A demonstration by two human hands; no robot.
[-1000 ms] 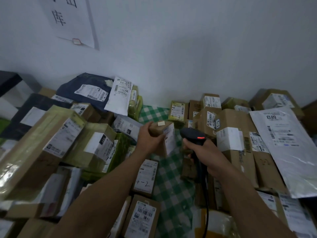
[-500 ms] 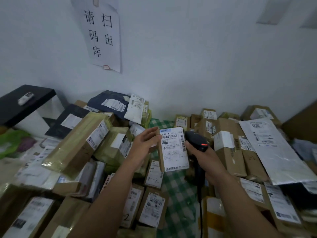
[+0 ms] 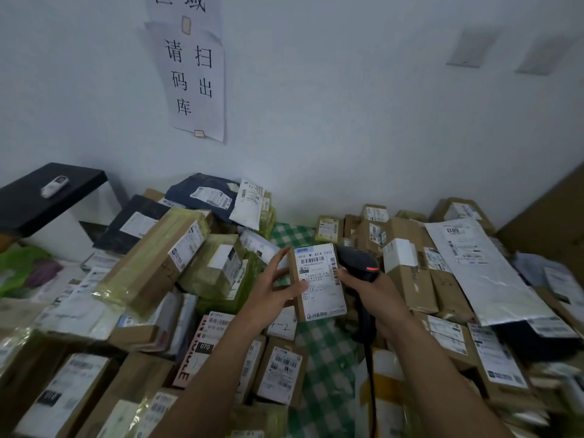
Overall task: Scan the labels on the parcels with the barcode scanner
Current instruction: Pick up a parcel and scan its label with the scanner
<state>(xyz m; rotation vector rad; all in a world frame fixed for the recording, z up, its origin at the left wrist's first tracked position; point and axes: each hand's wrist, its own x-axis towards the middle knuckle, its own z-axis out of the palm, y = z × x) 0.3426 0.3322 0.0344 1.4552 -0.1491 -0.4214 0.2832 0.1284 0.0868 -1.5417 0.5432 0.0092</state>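
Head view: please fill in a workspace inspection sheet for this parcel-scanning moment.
Surface: green checked cloth, mostly buried under parcels.
Job's things: small box, label facing the camera; barcode scanner right beside it.
Clutter: parcels piled both sides; silver mailer bag at right.
Hands: left hand holds the box; right hand grips the scanner.
Cables: scanner cable hangs from the handle.
Surroundings: white wall, paper sign; black shelf with a small white device.

Hands: two, left hand point(image 3: 271, 294) and right hand point(image 3: 379, 292);
Barcode scanner point(image 3: 358, 263): one;
Held parcel point(image 3: 319, 279): one;
Piled parcels point(image 3: 151, 267): dozens, uncounted;
Wall notices point(image 3: 196, 80): two
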